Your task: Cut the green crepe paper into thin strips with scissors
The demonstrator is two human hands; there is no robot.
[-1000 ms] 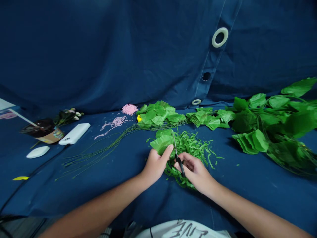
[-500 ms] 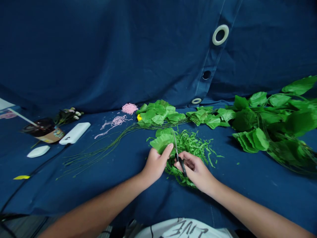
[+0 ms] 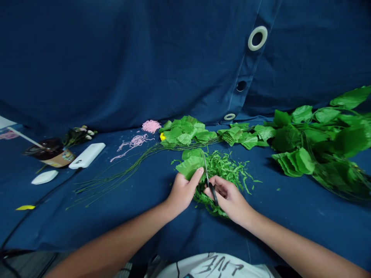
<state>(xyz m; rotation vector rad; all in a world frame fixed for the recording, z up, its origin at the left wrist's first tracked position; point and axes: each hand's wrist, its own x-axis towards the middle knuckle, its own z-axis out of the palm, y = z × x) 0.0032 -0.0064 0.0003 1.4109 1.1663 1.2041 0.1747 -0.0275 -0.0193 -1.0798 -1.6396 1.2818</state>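
Note:
My left hand (image 3: pixel 185 190) pinches a green artificial leaf (image 3: pixel 189 165) between thumb and fingers. In my right hand (image 3: pixel 227 195) is a pair of scissors (image 3: pixel 212 191) with black handles, fingers closed around them. The blades point away from me and lie along the leaf's right edge; I cannot tell whether they are parted. Beneath both hands spreads a heap of thin green leaf clippings (image 3: pixel 224 170). Just beyond it rests a pile of green leaves (image 3: pixel 185 131) beside long green stems (image 3: pixel 142 158).
Leafy green stems (image 3: pixel 321 135) cover the right side. Pink shreds (image 3: pixel 151 126) lie at the back. To the left are a drink cup (image 3: pixel 53 153) with a straw, a white power bank (image 3: pixel 87 156) with a black cable (image 3: pixel 53 190), a white oval case (image 3: pixel 45 177) and small flowers (image 3: pixel 82 133).
Almost nothing differs. Both hands, the leaf and the scissors keep nearly the same place, and the view has shifted very slightly.

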